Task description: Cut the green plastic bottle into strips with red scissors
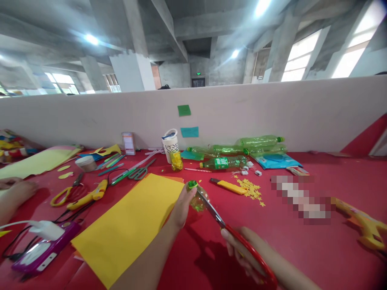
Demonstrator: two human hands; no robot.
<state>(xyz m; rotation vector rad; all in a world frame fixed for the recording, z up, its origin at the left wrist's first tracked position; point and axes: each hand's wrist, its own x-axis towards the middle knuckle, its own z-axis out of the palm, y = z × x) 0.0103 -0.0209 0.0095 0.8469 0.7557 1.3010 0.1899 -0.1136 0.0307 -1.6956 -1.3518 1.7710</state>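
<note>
My left hand (182, 205) is closed around the cut-off top of a green plastic bottle (198, 203), its green cap end up. In my right hand (242, 249) are red-handled scissors (216, 215), with the blades pointing up and left against the bottle piece. Whether the blades are apart cannot be made out. Beneath my left forearm lies a large yellow paper sheet (130, 225). Just beyond the scissors are a yellow utility knife (228, 186) and a pile of small yellow stars (250, 188).
Green plastic bottles (223, 162) lie along the white partition (90, 117). A white cup (171, 147) stands behind. To the left are grey scissors (142, 171), a yellow glue gun (90, 196) and a purple power strip (45, 249). Another person's hand (21, 193) rests at far left; another yellow glue gun (363, 221) lies right.
</note>
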